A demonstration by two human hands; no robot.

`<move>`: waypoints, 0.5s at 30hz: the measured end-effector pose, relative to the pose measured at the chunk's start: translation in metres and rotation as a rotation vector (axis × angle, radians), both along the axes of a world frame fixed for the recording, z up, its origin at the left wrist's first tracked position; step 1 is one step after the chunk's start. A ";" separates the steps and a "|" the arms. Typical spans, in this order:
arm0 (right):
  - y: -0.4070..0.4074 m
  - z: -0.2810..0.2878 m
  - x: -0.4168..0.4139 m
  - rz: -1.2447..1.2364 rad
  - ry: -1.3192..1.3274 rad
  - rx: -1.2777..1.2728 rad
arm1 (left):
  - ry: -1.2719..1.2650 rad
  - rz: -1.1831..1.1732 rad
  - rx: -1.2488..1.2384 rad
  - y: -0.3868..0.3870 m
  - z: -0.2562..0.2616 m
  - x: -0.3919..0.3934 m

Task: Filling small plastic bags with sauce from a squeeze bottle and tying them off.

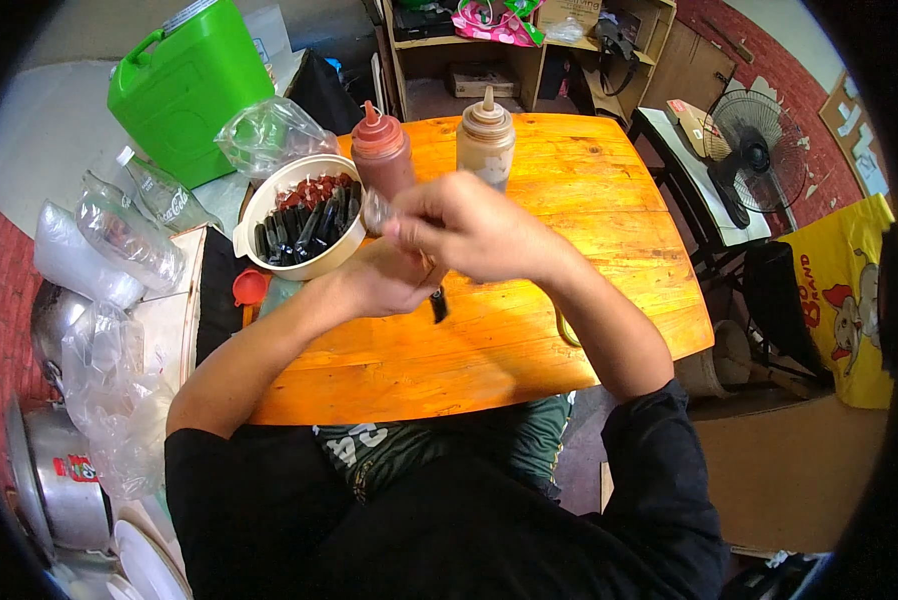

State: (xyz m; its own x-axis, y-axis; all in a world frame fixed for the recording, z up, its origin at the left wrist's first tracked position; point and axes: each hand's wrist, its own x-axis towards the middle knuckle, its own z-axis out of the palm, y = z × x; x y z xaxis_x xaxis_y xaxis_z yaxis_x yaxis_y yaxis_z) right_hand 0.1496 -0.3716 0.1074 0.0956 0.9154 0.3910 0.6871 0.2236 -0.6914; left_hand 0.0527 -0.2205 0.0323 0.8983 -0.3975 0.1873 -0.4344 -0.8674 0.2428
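My left hand and my right hand meet above the wooden table. Clear plastic film is pinched in my right fingers. Below my left hand pokes the dark end of a small plastic packet, whose upper part is hidden by the hands. A cream plastic basin beside them holds many slim dark packets and reddish-brown packets. Behind my hands stand a squeeze bottle of reddish sauce and a squeeze bottle with pale brown and dark contents.
A red funnel lies left, by the basin. Farther left are a green jerrycan, glass bottles and clear plastic bags. A green curved object is partly hidden by my right forearm. An electric fan stands right.
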 end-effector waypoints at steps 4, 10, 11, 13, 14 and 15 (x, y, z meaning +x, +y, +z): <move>0.004 -0.001 0.006 -0.134 0.115 0.029 | -0.176 0.012 -0.415 -0.011 -0.007 0.006; -0.019 -0.072 0.020 -0.101 0.573 0.026 | -0.116 0.156 -0.697 -0.009 0.003 0.004; -0.024 -0.080 0.014 -0.075 0.654 0.002 | -0.120 0.171 -0.692 -0.007 0.005 0.004; -0.029 -0.090 -0.001 0.027 0.892 0.001 | -0.099 0.153 -0.780 -0.007 0.008 0.001; -0.030 -0.092 -0.008 0.099 1.048 0.027 | -0.099 0.151 -0.781 -0.007 0.007 0.002; -0.028 -0.096 -0.012 0.047 1.042 0.079 | -0.156 0.164 -0.696 -0.005 0.005 0.003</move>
